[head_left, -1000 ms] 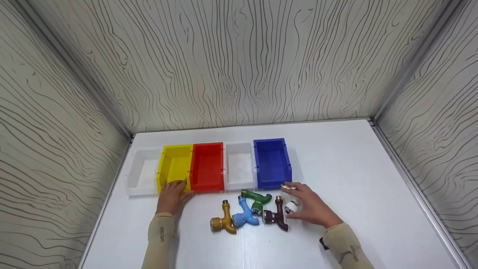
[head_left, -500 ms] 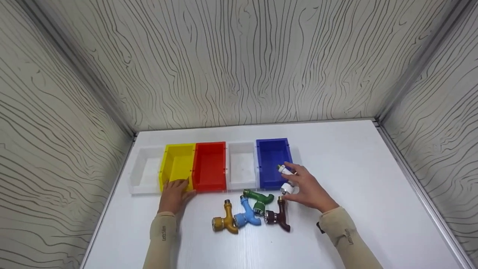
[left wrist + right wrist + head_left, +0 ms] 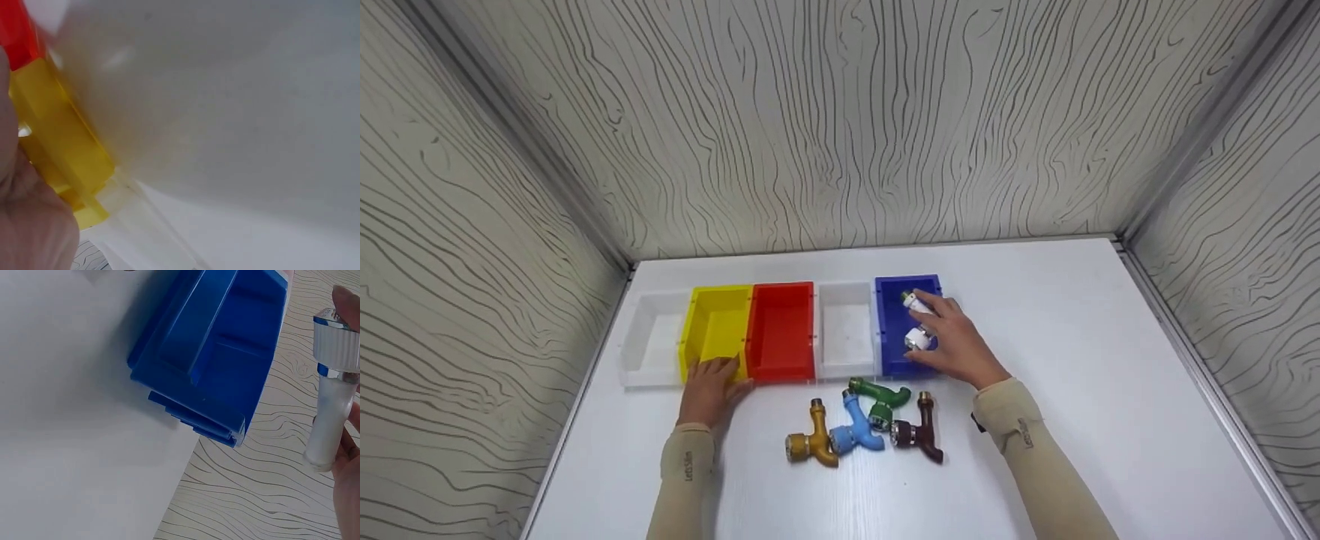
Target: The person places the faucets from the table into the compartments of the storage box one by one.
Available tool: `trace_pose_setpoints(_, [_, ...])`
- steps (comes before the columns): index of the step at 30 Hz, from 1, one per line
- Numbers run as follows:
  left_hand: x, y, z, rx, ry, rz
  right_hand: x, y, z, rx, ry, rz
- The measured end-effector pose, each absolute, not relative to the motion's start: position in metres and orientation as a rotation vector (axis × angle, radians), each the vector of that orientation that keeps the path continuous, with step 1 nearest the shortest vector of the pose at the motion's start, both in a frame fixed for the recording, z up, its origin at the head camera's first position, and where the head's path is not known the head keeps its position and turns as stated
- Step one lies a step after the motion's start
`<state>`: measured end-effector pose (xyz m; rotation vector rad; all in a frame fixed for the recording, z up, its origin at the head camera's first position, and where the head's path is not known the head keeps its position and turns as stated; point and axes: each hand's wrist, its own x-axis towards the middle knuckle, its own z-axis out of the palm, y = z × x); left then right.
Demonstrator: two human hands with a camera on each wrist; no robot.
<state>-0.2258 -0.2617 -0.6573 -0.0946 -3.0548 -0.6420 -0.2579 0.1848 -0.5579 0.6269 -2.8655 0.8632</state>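
Observation:
My right hand (image 3: 956,341) grips a white faucet (image 3: 332,405) over the blue bin (image 3: 892,352). In the right wrist view the faucet's ribbed knob shows at the thumb and its pale spout points down. My left hand (image 3: 709,394) rests on the near edge of the yellow bin (image 3: 718,319), its fingers over the rim. On the table in front of the bins lie a mustard-yellow faucet (image 3: 819,439), a light blue faucet (image 3: 856,431), a green faucet (image 3: 881,396) and a dark brown faucet (image 3: 928,427).
The bins stand side by side in a row: a translucent white bin (image 3: 656,337) at the left end, then yellow, a red bin (image 3: 781,337), a second white bin (image 3: 846,330), and blue. Wood-grain panels (image 3: 840,127) enclose the white table (image 3: 1057,315) at the back and sides.
My right hand has lifted the white faucet from the table beside the brown one and carried it forward and left, over the blue bin. My left hand has stayed at the yellow bin.

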Motion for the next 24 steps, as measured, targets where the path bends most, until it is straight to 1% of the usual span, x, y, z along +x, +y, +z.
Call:
trace_pose_setpoints(10, [-0.227, -0.262, -0.66, -0.132, -3.024, -0.625, -0.279, 0.171, -0.564, 0.61, -2.845, 0.874])
trace_pose_setpoints(24, [-0.225, -0.261, -0.658, -0.13, -3.026, -0.628, -0.29, 0.169, -0.583, 0.527, -2.953, 0.938])
